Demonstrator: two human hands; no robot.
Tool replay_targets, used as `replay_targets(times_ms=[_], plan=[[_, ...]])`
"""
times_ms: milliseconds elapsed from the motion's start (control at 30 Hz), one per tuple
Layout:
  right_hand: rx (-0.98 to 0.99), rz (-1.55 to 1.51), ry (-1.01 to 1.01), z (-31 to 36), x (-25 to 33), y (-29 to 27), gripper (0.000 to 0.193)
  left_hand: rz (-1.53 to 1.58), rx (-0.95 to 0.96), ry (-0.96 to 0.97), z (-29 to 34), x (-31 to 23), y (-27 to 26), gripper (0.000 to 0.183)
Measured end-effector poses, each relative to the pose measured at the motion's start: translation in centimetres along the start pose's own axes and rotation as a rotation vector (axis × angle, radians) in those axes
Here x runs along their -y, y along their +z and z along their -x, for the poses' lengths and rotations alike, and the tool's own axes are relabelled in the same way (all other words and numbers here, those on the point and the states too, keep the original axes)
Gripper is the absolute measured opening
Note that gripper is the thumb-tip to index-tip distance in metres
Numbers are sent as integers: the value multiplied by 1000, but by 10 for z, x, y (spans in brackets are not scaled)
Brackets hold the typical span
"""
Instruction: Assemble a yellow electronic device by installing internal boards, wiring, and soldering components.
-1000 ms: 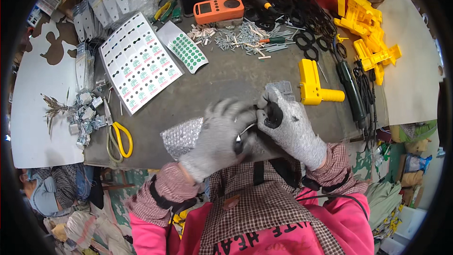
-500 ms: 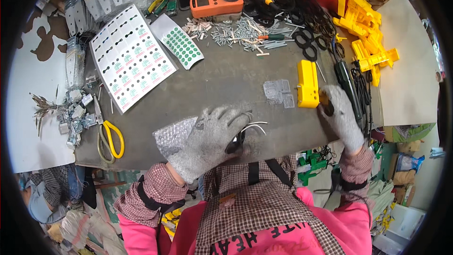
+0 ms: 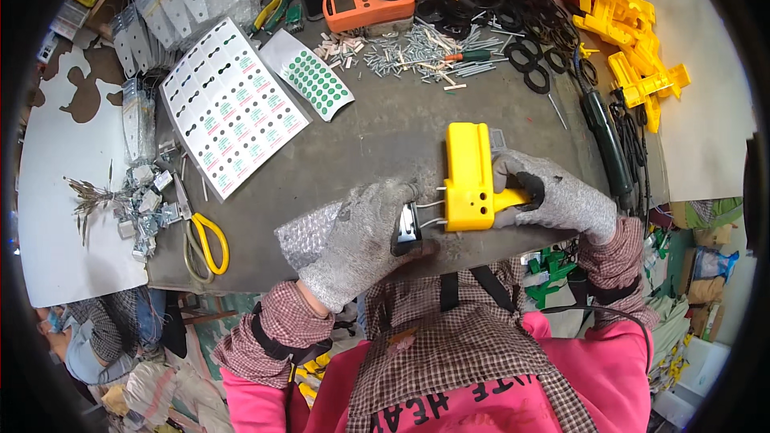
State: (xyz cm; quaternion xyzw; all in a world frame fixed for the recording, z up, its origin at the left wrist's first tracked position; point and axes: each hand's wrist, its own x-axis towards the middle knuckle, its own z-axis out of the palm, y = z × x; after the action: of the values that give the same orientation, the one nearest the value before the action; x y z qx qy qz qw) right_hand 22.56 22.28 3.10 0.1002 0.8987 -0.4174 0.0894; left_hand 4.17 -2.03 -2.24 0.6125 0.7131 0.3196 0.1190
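Note:
In my gloved left hand (image 3: 353, 228) is a small black rectangular part (image 3: 407, 232), gripped between the fingers and thumb. Two white wires (image 3: 433, 205) run from its side toward a yellow plastic housing (image 3: 468, 164); whether they enter it I cannot tell. The housing's short yellow handle (image 3: 510, 199) is held by my gloved right hand (image 3: 561, 192), fingers wrapped round it. Two dark holes show on the housing's near end. Under my left hand lies a bubble-wrap sheet (image 3: 303, 236). A clear plastic piece (image 3: 497, 139) shows beside the housing, mostly hidden.
White sticker sheets (image 3: 233, 116), an orange meter (image 3: 369, 6) and a pile of screws (image 3: 433, 52) lie farther back. Yellow-handled scissors (image 3: 212, 244) rest at the left. Black-handled scissors (image 3: 536, 78), a dark tool (image 3: 605, 144) with cables, and stacked yellow housings (image 3: 634, 48) occupy the right.
My right hand has taken hold of the yellow housing and brought it left, up to the wires of the black part. My left hand has turned slightly, showing more of that part.

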Motion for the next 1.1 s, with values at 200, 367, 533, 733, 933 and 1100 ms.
replay_targets(times_ms=[200, 367, 533, 733, 933, 1100], plan=[[108, 87, -157, -25, 6, -1, 49, 92, -44, 19, -2, 3, 3, 74], [120, 232, -189, -32, 20, -11, 51, 99, -14, -1, -9, -4, 0, 70], [-776, -118, 110, -4, 14, -5, 35, 67, 16, -53, -7, 1, -6, 67], [-1005, 708, 563, 114, -142, -27, 51, 84, 4, 46, -10, 5, -5, 67], [-1361, -1149, -19, 96, -95, -45, 48, 82, 16, 25, -8, 5, -2, 69], [-993, -1723, -728, 29, -36, 8, 54, 59, 65, -56, -14, -3, -7, 65]])
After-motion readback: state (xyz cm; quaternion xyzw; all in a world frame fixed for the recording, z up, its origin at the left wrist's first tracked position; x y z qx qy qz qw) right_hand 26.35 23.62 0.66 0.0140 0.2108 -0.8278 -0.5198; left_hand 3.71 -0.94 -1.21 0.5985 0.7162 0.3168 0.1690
